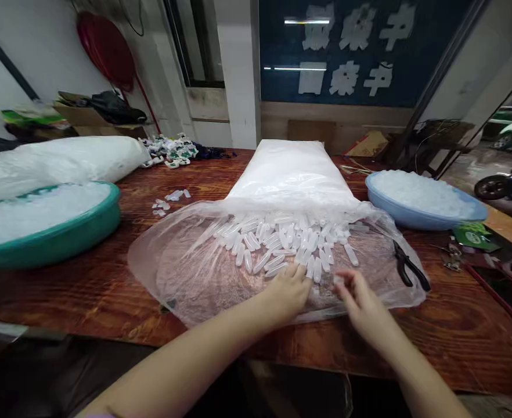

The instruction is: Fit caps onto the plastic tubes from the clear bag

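Observation:
Many small translucent plastic pieces (284,239), elongated with rounded ends, lie loose on a clear plastic bag (164,249) spread over the table. My left hand (287,293) is at the near edge of this pile, back upward, with fingers bent down among the pieces. Its fingertips are partly hidden, so what they hold is unclear. To its right, my right hand (360,296) is closed in a pinch, slightly blurred. A small translucent plastic piece (338,280) shows between its thumb and fingers. The full white part of the bag (293,168) lies behind the pile.
A green basin (103,217) at left and a blue basin (413,217) at right hold similar translucent pieces. Black-handled pliers (408,267) lie on the bag's right side. A few loose pieces (162,205) lie on the wooden table (86,296). Another white bag (77,157) rests behind the green basin.

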### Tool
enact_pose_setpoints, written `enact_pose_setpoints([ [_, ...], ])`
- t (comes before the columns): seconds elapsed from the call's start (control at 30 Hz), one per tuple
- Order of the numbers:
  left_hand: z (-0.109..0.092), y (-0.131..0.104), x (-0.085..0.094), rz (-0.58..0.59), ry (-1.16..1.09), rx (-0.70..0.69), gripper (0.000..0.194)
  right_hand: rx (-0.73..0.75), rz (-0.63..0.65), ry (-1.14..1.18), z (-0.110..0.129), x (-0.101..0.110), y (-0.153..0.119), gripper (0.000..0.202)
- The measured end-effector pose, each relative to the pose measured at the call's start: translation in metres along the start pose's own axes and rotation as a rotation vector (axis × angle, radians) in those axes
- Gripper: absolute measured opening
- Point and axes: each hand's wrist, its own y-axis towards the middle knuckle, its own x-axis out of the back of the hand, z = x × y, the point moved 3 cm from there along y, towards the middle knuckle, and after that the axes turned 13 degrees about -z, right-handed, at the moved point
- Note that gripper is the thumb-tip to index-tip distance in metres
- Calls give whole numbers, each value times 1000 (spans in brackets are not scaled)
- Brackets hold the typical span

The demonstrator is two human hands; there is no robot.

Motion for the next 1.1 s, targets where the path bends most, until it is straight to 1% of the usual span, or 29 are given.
enact_pose_setpoints([
  [0.1, -11, -18, 7, -41, -137, 51, 23, 85, 57, 38, 17, -5, -31, 22],
  [0.2, -18, -36, 15, -92, -331, 86, 23, 143, 69, 118, 29, -5, -52, 25],
  [0.3, -20, -52, 23, -138, -453, 119, 24, 126, -9, 186, 33, 0, -62, 26],
  [0.4, -17, -64, 29, -138, -552, 195, 23, 132, -59, 232, 34, 2, -66, 25],
  [0.5, -17, -74, 34, -105, -659, 251, 25, 200, -37, 301, 40, -1, -70, 27],
  [0.6, -17, -81, 38, -53, -785, 335, 26, 329, 32, 316, 52, -3, -71, 31],
  [0.7, -15, -88, 40, 49, -1004, 458, 25, 484, 96, 277, 66, 1, -71, 37],
  [0.77, -13, -92, 41, 150, -1145, 503, 30, 541, 150, 285, 74, 4, -70, 38],
  [0.83, -12, -95, 44, 225, -1211, 512, 35, 499, 182, 312, 79, 4, -70, 30],
  [0.87, -12, -96, 46, 237, -1203, 504, 35, 450, 182, 316, 80, 3, -70, 25],
  [0.93, -14, -95, 51, 215, -1125, 469, 29, 326, 149, 284, 79, -2, -71, 13],
  [1.0, -18, -93, 55, 179, -1008, 434, 22, 186, 127, 221, 74, -9, -74, 36],
  [1.03, -20, -93, 56, 173, -957, 428, 21, 120, 138, 189, 71, -12, -75, 46],
  [1.07, -21, -93, 56, 172, -917, 433, 20, 73, 149, 165, 67, -14, -77, 50],
  [1.1, -22, -94, 55, 170, -891, 446, 20, 66, 152, 154, 65, -15, -78, 49],
])
